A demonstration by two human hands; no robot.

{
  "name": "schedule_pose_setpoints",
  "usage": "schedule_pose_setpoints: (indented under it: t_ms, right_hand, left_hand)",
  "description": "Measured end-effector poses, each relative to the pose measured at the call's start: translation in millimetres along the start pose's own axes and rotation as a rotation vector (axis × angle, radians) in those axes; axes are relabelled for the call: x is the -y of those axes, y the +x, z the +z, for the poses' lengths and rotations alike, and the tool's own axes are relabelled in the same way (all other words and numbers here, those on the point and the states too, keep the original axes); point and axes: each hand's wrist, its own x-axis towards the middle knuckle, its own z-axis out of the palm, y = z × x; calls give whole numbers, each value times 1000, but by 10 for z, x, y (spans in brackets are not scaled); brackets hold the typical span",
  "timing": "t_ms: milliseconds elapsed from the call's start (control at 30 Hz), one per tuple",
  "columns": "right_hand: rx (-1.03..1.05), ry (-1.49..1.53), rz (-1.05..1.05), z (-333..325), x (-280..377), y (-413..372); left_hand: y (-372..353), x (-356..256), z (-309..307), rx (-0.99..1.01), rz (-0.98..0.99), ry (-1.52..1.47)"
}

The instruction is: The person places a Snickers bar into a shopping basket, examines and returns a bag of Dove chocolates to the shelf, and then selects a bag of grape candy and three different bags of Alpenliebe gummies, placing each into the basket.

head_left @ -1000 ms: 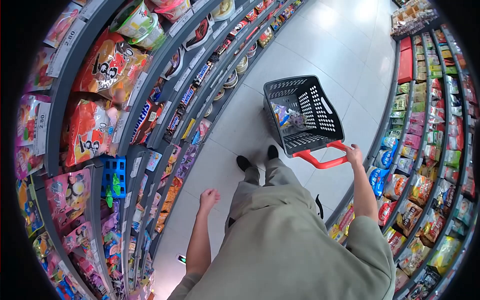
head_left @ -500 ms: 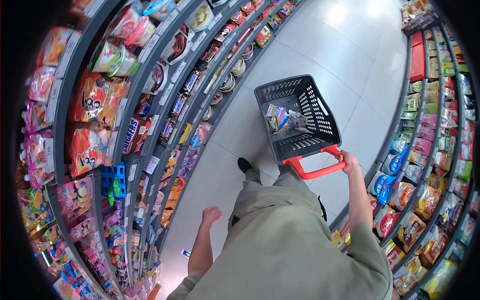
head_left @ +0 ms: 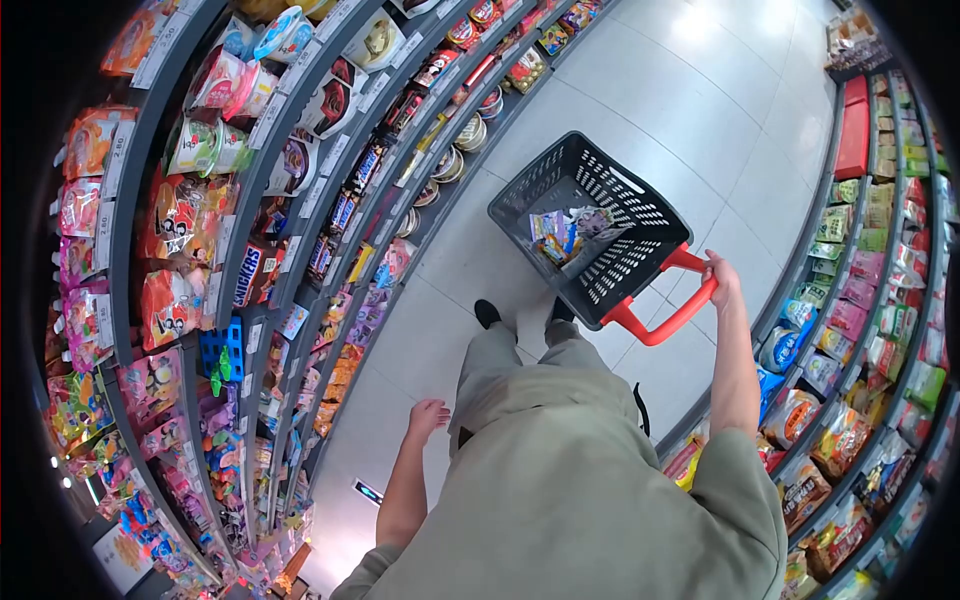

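A black plastic basket [head_left: 640,215] with a red handle [head_left: 665,325] hangs in front of my legs, tilted. My right hand [head_left: 722,279] is closed around the right side of that handle. Several small snack packets [head_left: 570,235] in purple, blue and yellow lie at the bottom of the basket. My left hand [head_left: 428,418] hangs free beside my body over the floor, holding nothing, its fingers apart and slightly curled.
Curved shelves [head_left: 335,130] of candy, jelly cups and chocolate bars run along the left. More shelves [head_left: 838,260] with bagged snacks stand on the right. Between them lies a tiled floor [head_left: 680,90]. A small lit object [head_left: 368,492] is near the lower left.
The basket has turned and its handle has swung to the right along with my right hand. My left hand has risen slightly, its fingers more spread. Both feet now show.
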Motion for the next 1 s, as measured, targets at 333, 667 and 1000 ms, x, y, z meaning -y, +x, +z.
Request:
schedule_pose_setpoints:
  t_ms: [333, 667, 1000]
  right_hand:
    - [-137, -56, -86, -308, 54, 387]
    - [-645, -1154, -504, -242, -173, 124]
    - [-737, -1195, -558, 146, -288, -461]
  left_hand:
    - [499, 130, -147, 61, -62, -116]
    - [882, -656, -881, 60, 158, -13]
    - [1237, -553, -1218, 39, 69, 122]
